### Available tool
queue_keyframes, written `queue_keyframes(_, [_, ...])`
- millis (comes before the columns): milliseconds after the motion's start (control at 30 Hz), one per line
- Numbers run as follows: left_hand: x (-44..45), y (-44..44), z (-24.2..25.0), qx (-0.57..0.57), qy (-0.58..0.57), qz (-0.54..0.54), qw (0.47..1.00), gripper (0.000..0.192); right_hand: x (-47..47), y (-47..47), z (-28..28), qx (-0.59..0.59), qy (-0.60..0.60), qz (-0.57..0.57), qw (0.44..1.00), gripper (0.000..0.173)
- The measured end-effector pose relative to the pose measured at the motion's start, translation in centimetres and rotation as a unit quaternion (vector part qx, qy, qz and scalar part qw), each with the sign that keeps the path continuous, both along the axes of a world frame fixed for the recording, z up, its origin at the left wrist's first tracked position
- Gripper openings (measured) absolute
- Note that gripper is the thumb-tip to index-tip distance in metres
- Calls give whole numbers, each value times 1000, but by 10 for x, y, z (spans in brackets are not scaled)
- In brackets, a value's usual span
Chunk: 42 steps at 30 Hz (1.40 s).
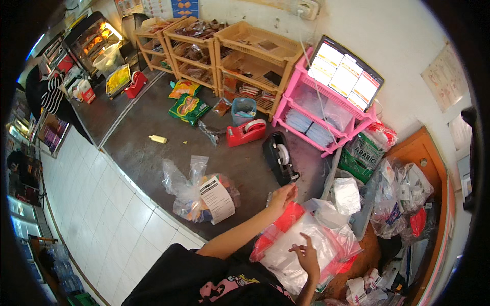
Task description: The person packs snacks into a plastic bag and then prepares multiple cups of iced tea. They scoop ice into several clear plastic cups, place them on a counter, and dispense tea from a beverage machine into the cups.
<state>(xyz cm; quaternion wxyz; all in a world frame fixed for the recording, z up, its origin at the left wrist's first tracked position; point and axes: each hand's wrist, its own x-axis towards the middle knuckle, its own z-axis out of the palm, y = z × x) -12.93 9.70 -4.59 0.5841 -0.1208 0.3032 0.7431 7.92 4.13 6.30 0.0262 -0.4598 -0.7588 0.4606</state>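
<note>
My left hand [282, 199] reaches across to the cutter end of a black tape dispenser [282, 158]. Its fingers are partly curled, and whether tape is between them cannot be made out. Over a stack of clear plastic bags [285, 244], my right hand [307, 254] has its fingers apart and holds nothing. Red plastic bags [285, 220] show around the clear stack. Left of my left forearm, a filled, knotted clear bag [187, 208] sits on the dark counter [153, 164]. A printed paper slip [217, 199] lies against that bag's side.
Behind the black dispenser stand a red tape dispenser [246, 132] and a blue plastic cup [244, 111]. A pink rack [325, 120] carries a lit tablet [344, 72]. Tan basket racks [256, 49] line the wall. Crumpled bags [390, 202] crowd the right. Far left, a person [49, 95] stands.
</note>
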Motion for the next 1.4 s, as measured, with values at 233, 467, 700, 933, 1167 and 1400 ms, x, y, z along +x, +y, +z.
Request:
queue_keyframes(233, [-102, -179, 137, -55, 696, 237, 675, 17, -60, 54, 61, 17, 203, 76, 976, 54])
queue_keyframes(467, [-131, -286, 67, -398, 703, 353, 472, 10, -238, 74, 17, -87, 154, 447, 877, 47])
queue_keyframes(700, [-127, -300, -63, -401, 566, 229, 683, 19, -304, 55, -89, -143, 7, 438, 888, 49])
queue_keyframes(933, [-162, -339, -65, -318, 501, 92, 799, 35, -272, 44, -117, 33, -34, 312, 949, 72])
queue_keyframes(1167, [-169, -324, 5, -209, 678, 112, 696, 68, -207, 12, -142, -118, 133, 111, 978, 28])
queue_keyframes(1400, [-159, -265, 71, -139, 497, 164, 841, 60, -128, -34, -56, -151, 211, 135, 956, 18])
